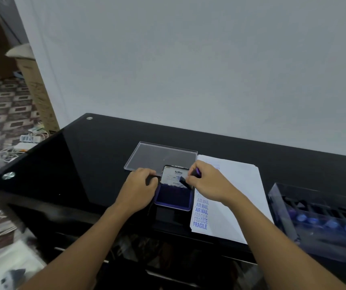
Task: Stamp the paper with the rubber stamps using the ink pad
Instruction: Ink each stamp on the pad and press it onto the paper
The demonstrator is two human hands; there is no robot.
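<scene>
An open ink pad (173,197) lies on the black glass table (96,164), its lid raised at the back with "Artline" printed inside. My left hand (140,187) rests against the pad's left edge, fingers curled on it. My right hand (206,182) pinches a rubber stamp (185,182) with a purple handle, its dark base just above the pad's right back corner. To the right lies the white paper (230,197), printed with blue "AIR MAIL" and "FRAGILE" marks down its left side.
A clear plastic lid (159,155) lies flat behind the ink pad. A clear case (318,218) holding several purple-topped stamps stands at the right. Left of the table, cables and a cardboard box (36,88) are on the patterned floor.
</scene>
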